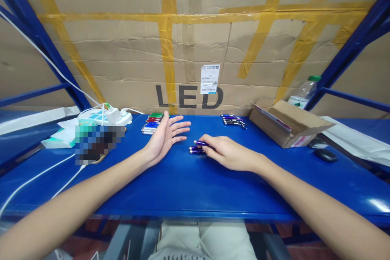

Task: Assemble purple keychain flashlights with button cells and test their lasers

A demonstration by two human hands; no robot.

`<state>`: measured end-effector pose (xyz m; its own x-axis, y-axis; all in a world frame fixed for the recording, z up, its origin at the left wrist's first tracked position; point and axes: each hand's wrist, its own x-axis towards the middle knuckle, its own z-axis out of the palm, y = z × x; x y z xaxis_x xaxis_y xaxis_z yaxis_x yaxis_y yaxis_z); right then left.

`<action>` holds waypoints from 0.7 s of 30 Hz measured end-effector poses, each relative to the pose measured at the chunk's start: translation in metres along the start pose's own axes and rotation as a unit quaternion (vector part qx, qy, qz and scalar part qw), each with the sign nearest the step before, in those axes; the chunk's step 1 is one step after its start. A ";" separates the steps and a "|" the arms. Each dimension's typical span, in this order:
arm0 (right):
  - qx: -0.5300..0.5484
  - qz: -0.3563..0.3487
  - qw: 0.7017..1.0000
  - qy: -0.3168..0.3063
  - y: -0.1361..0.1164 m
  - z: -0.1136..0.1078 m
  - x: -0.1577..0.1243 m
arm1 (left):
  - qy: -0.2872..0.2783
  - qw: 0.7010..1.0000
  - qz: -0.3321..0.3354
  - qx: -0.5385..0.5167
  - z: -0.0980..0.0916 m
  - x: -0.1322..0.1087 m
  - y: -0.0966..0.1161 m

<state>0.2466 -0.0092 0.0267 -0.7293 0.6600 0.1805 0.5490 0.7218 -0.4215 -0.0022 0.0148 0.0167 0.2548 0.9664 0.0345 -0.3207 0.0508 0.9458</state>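
My right hand (pixel 225 151) is closed round a purple pen-shaped tube (pixel 200 143) with a silver tip, held between thumb and fingers. Just under it, more purple tubes (pixel 195 150) lie on the blue table; the hand partly covers them. My left hand (pixel 166 134) hangs open to the left, fingers spread, palm turned toward the right, with nothing in it. Behind that hand a row of green, red, blue and silver tubes (pixel 151 125) lies on the table, partly hidden by it. A second row of blue, dark red and black tubes (pixel 231 120) lies at the back, right of centre.
On the right stand an opened cardboard box (pixel 283 126), a black mouse (pixel 325 154) and a green-capped bottle (pixel 306 89). A white power strip (pixel 122 118), cables and a blurred-out phone-like thing (pixel 100 146) sit left. A large taped carton (pixel 131 61) closes off the table's (pixel 183 191) back.
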 end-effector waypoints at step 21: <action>-0.021 0.011 0.999 -0.028 0.001 0.000 0.001 | -0.007 1.000 0.011 -0.007 -0.001 0.001 -0.001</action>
<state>0.2465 -0.0083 0.0261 -0.7386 0.6633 0.1205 0.5804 0.7166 -0.3868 -0.0027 0.0163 0.0159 0.2597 0.9639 0.0590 -0.3381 0.0335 0.9405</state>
